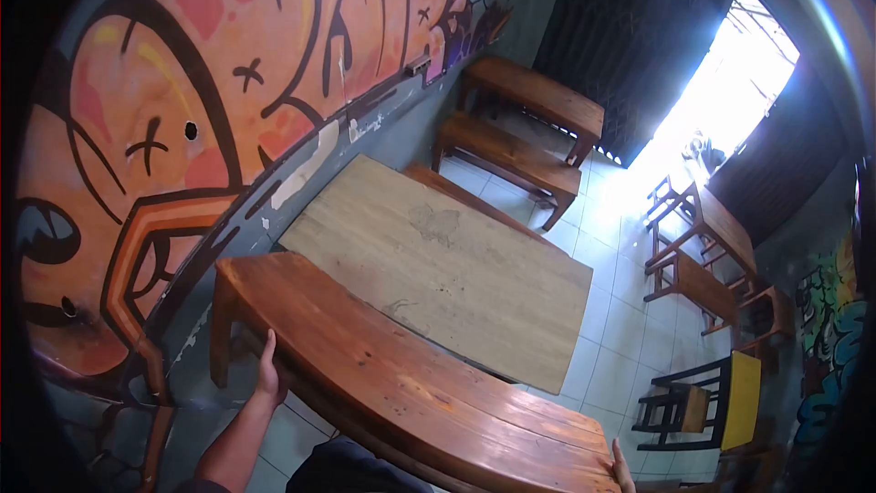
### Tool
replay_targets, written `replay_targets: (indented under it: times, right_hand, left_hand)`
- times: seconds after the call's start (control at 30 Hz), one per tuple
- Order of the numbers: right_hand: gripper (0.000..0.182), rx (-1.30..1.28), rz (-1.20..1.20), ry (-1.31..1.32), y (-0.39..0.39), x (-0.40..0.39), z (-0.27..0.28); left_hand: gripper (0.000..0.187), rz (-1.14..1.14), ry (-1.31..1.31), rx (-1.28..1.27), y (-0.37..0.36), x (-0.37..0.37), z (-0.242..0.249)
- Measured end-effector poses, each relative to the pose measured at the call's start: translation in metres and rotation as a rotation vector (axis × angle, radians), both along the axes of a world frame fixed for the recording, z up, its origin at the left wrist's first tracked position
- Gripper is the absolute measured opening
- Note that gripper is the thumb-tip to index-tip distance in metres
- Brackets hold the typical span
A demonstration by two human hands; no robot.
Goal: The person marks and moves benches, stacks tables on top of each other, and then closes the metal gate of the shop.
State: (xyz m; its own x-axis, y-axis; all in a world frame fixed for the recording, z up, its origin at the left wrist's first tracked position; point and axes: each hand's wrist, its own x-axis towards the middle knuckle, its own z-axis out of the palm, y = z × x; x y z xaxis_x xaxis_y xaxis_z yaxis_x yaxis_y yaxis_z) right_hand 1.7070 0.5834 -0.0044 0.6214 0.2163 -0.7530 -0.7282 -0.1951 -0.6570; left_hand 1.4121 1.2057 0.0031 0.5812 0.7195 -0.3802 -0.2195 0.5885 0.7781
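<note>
The bench spans between both hands; the table lies beyond it, the graffiti wall left.

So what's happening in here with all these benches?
A person grips a long reddish-brown wooden bench with both bare hands: the left hand on its near edge towards one end, the right hand at the other end. The bench stands beside a pale rectangular wooden table, next to an orange graffiti wall. More wooden benches stand further off on the white tiled floor.

Both hands outstretched, gripping (right barely visible)
</note>
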Motion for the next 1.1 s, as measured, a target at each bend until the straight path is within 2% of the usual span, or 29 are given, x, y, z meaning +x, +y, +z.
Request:
replay_targets:
  times: [0.07,0.33,0.43,0.57,0.6,0.67,0.7,0.73,0.77,0.8,0.83,0.93,0.97,1.03,1.07,1.1]
  right_hand:
    - [0.067,0.05,-0.13,0.227,0.014,0.009,0.02]
    - [0.092,0.087,-0.083,0.203,0.069,0.075,0.034]
    - [0.105,-0.026,-0.012,0.171,0.087,0.108,0.026]
    - [0.102,0.055,-0.048,0.344,0.091,0.15,-0.014]
    - [0.1,0.042,-0.021,0.348,0.089,0.163,-0.028]
    - [0.099,0.049,-0.032,0.363,0.088,0.176,-0.052]
    - [0.097,-0.06,0.011,0.373,0.096,0.182,-0.059]
    - [0.096,-0.164,0.06,0.382,0.108,0.191,-0.062]
    - [0.096,-0.142,0.039,0.391,0.123,0.196,-0.055]
    - [0.096,-0.114,0.12,0.323,0.139,0.195,-0.04]
    - [0.097,-0.098,0.194,0.263,0.145,0.189,-0.03]
    - [0.088,-0.063,0.081,0.381,0.134,0.196,-0.044]
    - [0.088,-0.067,0.087,0.389,0.127,0.198,-0.052]
    - [0.076,-0.531,0.365,0.141,0.106,0.194,-0.057]
    - [0.066,-0.787,0.524,0.042,0.097,0.193,-0.052]
    - [0.066,-0.791,0.518,0.069,0.08,0.186,-0.041]
  left_hand:
    - [0.067,-0.004,-0.031,0.01,0.012,0.019,0.013]
    - [0.065,-0.063,-0.024,0.097,0.075,0.091,-0.003]
    - [0.065,-0.061,-0.011,0.078,0.092,0.116,-0.017]
    - [0.066,-0.02,0.143,0.156,0.115,0.146,-0.022]
    - [0.068,-0.084,0.068,0.095,0.123,0.153,-0.022]
    - [0.065,-0.041,0.178,0.166,0.116,0.173,0.002]
    - [0.064,-0.021,0.254,0.204,0.113,0.182,0.012]
    - [0.064,-0.046,0.258,0.222,0.12,0.188,0.0]
    - [0.065,-0.001,0.339,0.272,0.132,0.186,-0.025]
    - [0.067,0.039,0.422,0.323,0.146,0.188,-0.036]
    - [0.067,0.004,0.438,0.335,0.152,0.196,-0.031]
    - [0.083,-0.015,0.543,0.182,0.134,0.225,-0.002]
    - [0.083,-0.011,0.551,0.178,0.147,0.225,-0.018]
    - [0.084,-0.075,0.566,0.344,0.19,0.228,-0.065]
    - [0.083,-0.084,0.555,0.289,0.184,0.234,-0.056]
    - [0.082,-0.101,0.553,0.231,0.174,0.244,-0.036]
